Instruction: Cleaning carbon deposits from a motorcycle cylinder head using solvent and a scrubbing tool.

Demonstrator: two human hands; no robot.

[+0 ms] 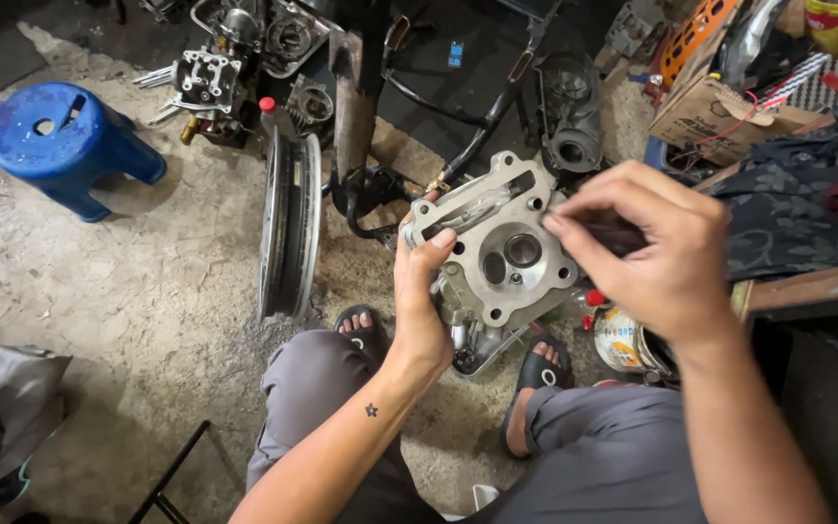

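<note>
My left hand (421, 296) grips the left edge of a grey metal cylinder head (497, 247), holding it up above my knees with its valve side facing me. My right hand (647, 252) is closed around a small dark tool at the head's right edge; the tool is mostly hidden by my fingers. Two round valve openings show in the middle of the casting.
A blue plastic stool (68, 144) stands at the left. A bare wheel rim (290, 223) leans upright on the concrete floor. Engine parts (210, 78) and a dark frame (458, 97) lie behind. A cardboard box (720, 116) and cloth sit at right. My sandalled feet (535, 374) rest below.
</note>
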